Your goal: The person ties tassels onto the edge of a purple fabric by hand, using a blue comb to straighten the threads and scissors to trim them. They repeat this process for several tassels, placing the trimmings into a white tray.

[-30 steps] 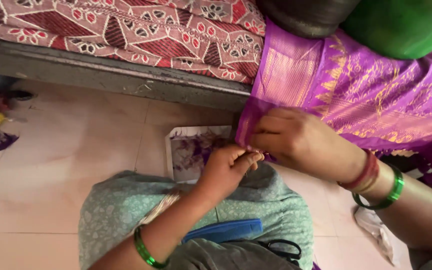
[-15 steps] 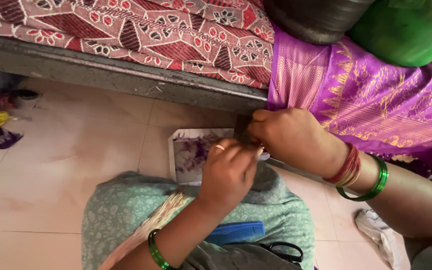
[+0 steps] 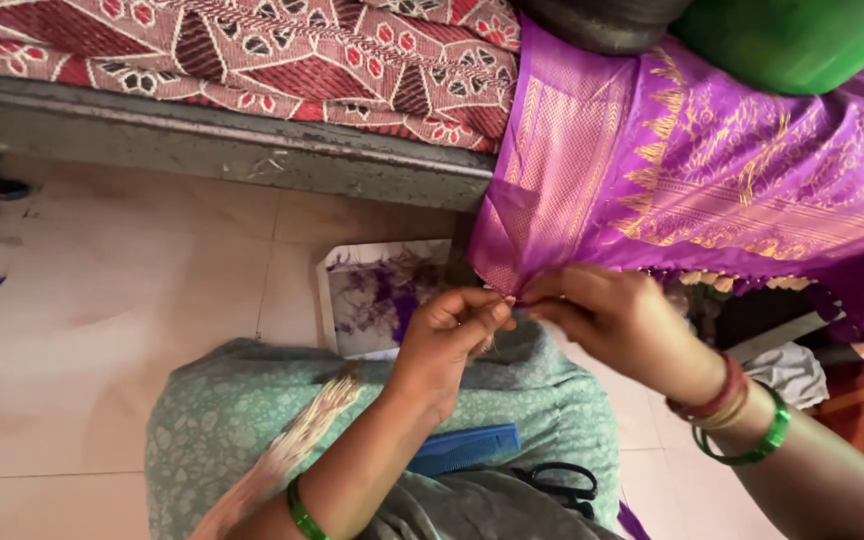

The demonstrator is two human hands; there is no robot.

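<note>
A home: patterned bedspread (image 3: 252, 60), tiled floor (image 3: 122, 310).

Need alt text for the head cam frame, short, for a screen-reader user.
Two bare hands, the left hand and the right hand, pinch the lower edge of a purple and gold woven cloth that hangs off a ledge. On the person's lap in green fabric lie a blue comb and black scissors; a sheet with purple thread scraps lies on the tiled floor.

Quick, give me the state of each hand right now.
Left hand: closed, fingertips pinching at the lower edge of the purple sari.
Right hand: closed, pinching the same edge beside it.
</note>
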